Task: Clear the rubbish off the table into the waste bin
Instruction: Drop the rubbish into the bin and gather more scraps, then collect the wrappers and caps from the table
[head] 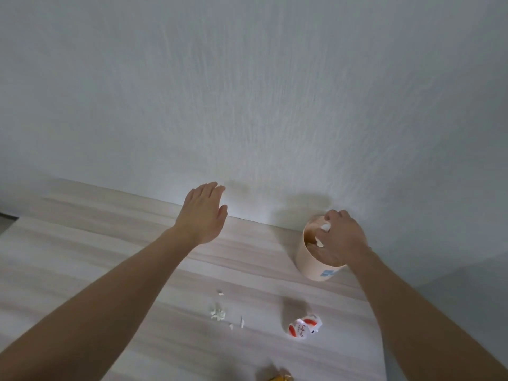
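A small pale pink waste bin (309, 264) stands on the wooden table (96, 243) at the back right, by the wall. My right hand (345, 235) hovers over its mouth, fingers closed on white paper scraps (324, 229). My left hand (204, 213) is raised flat above the table's far edge, fingers apart and holding nothing. On the table lie several small white paper bits (218, 312), a crumpled white and red wrapper (303, 327), and a yellow wrapper (277, 376) cut off by the bottom edge.
A white textured wall (247, 92) rises directly behind the table. The table's right edge (380, 339) runs close beside my right forearm, with grey floor beyond it.
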`<state>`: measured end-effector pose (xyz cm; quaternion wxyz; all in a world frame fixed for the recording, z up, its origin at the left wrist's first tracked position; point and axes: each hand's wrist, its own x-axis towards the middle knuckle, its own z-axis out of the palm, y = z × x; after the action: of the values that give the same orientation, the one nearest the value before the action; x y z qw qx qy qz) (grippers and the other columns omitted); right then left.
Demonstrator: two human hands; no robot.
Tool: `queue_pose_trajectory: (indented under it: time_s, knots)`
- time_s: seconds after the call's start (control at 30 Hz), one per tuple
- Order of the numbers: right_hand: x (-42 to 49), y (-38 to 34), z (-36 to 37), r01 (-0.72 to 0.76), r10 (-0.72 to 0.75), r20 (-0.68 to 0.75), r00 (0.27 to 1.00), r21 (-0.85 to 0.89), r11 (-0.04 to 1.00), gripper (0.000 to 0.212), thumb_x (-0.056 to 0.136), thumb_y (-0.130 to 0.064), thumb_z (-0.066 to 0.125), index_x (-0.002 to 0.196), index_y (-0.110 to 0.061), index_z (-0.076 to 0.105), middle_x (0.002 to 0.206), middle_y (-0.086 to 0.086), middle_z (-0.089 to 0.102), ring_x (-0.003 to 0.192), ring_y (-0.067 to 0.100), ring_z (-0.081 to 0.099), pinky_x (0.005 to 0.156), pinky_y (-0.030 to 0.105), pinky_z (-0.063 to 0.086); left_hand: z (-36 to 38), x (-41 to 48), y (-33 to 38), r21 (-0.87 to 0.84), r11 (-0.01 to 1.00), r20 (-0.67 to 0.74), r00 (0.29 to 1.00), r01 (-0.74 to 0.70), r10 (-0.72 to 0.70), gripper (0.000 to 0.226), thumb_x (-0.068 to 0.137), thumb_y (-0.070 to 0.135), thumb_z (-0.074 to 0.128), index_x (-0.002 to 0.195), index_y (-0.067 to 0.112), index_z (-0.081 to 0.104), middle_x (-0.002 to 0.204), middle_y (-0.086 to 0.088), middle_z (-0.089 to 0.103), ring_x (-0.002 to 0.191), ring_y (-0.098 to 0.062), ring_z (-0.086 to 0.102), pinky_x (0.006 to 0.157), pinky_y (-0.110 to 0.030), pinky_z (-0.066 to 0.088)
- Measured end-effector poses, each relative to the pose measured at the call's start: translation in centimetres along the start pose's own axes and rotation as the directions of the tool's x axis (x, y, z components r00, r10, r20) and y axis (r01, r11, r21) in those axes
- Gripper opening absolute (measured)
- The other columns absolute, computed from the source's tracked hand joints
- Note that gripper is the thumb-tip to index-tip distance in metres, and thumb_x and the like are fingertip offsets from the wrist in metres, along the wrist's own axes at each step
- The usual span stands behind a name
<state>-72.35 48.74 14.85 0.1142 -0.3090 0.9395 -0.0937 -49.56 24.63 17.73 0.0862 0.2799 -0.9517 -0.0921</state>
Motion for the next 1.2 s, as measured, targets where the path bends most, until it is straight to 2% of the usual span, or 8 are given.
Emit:
queue_pose_trajectory:
  time_s: [0.1, 0.23, 0.43, 0.73, 1.0, 1.2]
  knots:
    - [0.4, 0.2, 0.4, 0.021, -0.021, -0.004, 1.000, 0.022, 1.000, 0.053, 0.084, -0.043, 0.057, 0.130, -0.020, 0.044, 0.124, 0.004, 0.046, 0.110, 0.026, 0.049, 0.082, 0.037, 0.043, 0.4, 0.3, 0.0, -0.016, 1.000, 0.000, 1.000, 0.001, -0.001, 0.048, 0.095, 0.025, 0.046, 0.139, 0.008, 0.040, 0.145, -0.013, 0.041, 0.136, -0.030, 0.034, 0.114, -0.044, 0.025]
    - [0.5, 0.3, 0.3, 0.048, -0.048, -0.037, 0.998, -0.010, 0.999, 0.065, 0.085, -0.045, 0.057, 0.140, -0.020, 0.033, 0.146, 0.005, 0.033, 0.131, 0.028, 0.033, 0.101, 0.043, 0.039, 1.0, 0.6, 0.2, -0.029, 1.000, 0.013, 1.000, -0.002, 0.002, 0.048, 0.095, 0.025, 0.046, 0.139, 0.008, 0.040, 0.145, -0.013, 0.041, 0.136, -0.031, 0.034, 0.114, -0.044, 0.025]
    - [-0.1, 0.5, -0.6, 0.094, -0.112, -0.107, 0.988, -0.158, 0.983, 0.068, 0.087, -0.044, 0.048, 0.146, -0.019, 0.025, 0.156, 0.007, 0.020, 0.143, 0.027, 0.016, 0.113, 0.043, 0.024, 0.8, 0.6, 1.1, -0.038, 0.999, 0.015, 1.000, 0.002, -0.001, 0.048, 0.095, 0.024, 0.047, 0.140, 0.008, 0.039, 0.147, -0.013, 0.039, 0.137, -0.031, 0.032, 0.115, -0.046, 0.024]
    - [-3.0, 0.9, -3.7, 0.043, -0.073, -0.123, 0.990, -0.233, 0.972, 0.068, 0.093, -0.046, 0.037, 0.150, -0.018, 0.016, 0.159, 0.006, 0.015, 0.146, 0.027, 0.009, 0.118, 0.044, 0.015, -1.2, -0.5, 3.0, -0.033, 0.999, 0.009, 1.000, 0.000, 0.000, 0.050, 0.096, 0.027, 0.044, 0.142, 0.011, 0.035, 0.149, -0.011, 0.036, 0.139, -0.028, 0.030, 0.115, -0.042, 0.024]
    - [-7.8, 1.6, -6.8, 0.056, -0.097, -0.189, 0.977, -0.209, 0.976, 0.063, 0.094, -0.043, 0.036, 0.149, -0.014, 0.022, 0.156, 0.007, 0.024, 0.145, 0.027, 0.014, 0.118, 0.042, 0.016, -3.5, -3.6, 6.7, -0.028, 0.999, 0.015, 0.999, -0.034, 0.034, 0.050, 0.097, 0.029, 0.041, 0.144, 0.011, 0.033, 0.151, -0.011, 0.033, 0.139, -0.028, 0.029, 0.115, -0.041, 0.023]
    - [-11.2, 1.6, -8.6, 0.094, -0.138, -0.232, 0.963, -0.191, 0.977, 0.062, 0.094, -0.042, 0.037, 0.148, -0.013, 0.026, 0.153, 0.007, 0.029, 0.144, 0.027, 0.018, 0.117, 0.042, 0.016, -5.8, -6.8, 8.8, 0.027, 0.997, -0.050, 0.996, -0.071, 0.073, 0.048, 0.096, 0.029, 0.043, 0.141, 0.011, 0.038, 0.147, -0.011, 0.038, 0.137, -0.030, 0.033, 0.113, -0.043, 0.025]
